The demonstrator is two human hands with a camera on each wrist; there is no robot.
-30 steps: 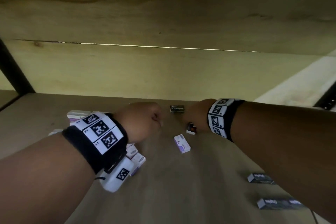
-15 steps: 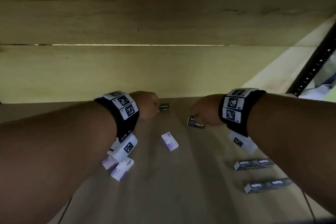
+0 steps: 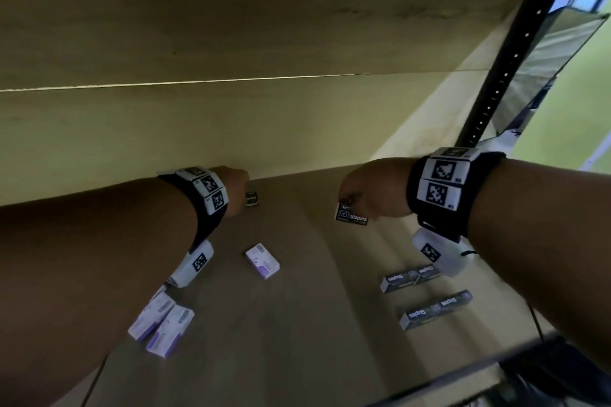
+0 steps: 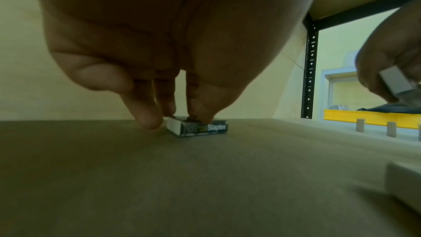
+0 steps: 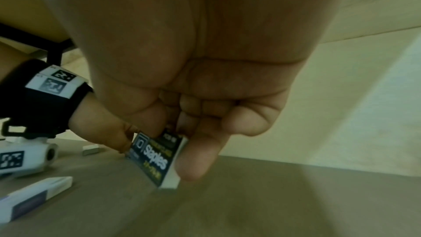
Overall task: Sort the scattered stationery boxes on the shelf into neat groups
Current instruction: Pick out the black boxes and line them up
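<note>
Staple box (image 5: 157, 158) pinched, tilted, in right hand (image 3: 373, 188) fingers above the shelf (image 3: 297, 324); second box (image 4: 197, 127) lies flat under left hand (image 4: 159, 51) fingertips, gripping its edges. Best lowered level beside the dark rows (image 3: 433, 309).

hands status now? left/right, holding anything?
Left hand: fingertips pinching a dark staples box that lies on the shelf.
Right hand: gripping another dark Staples box, tilted, off the shelf.
</note>
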